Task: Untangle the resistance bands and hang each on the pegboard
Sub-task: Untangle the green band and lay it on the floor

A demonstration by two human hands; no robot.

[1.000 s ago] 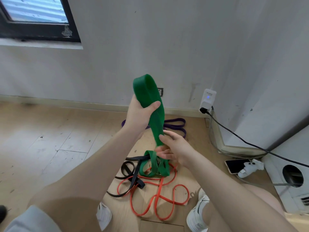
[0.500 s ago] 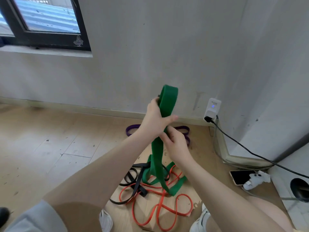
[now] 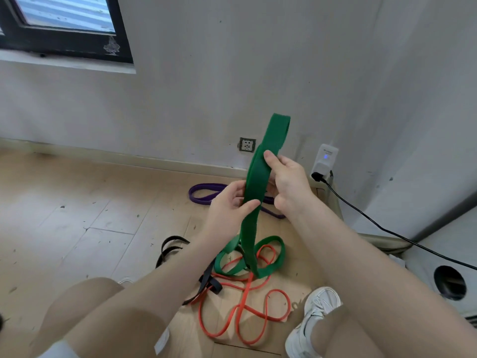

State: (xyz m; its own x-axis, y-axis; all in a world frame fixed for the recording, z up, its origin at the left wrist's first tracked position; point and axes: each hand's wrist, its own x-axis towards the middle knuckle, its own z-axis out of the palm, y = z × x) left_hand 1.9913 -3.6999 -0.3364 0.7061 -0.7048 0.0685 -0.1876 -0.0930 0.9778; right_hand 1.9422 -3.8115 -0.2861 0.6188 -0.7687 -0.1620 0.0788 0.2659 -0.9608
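Left of the green band point(image 3: 258, 182), the black band point(image 3: 170, 249) lies on the floor, and the left hand point(image 3: 229, 208) pinches the green band between thumb and fingers. The green band's top loop stands up; its lower coils rest on the floor, laced with the orange band point(image 3: 245, 303). Right of it, the right hand point(image 3: 289, 182) pinches higher up. Pulling upward could drag the orange band along or tighten the knot. No pegboard is in view.

The wooden floor point(image 3: 77, 202) carries an orange band point(image 3: 247, 310), black band point(image 3: 171, 248), purple band point(image 3: 204, 193), and the green band point(image 3: 277, 250) lower coils.
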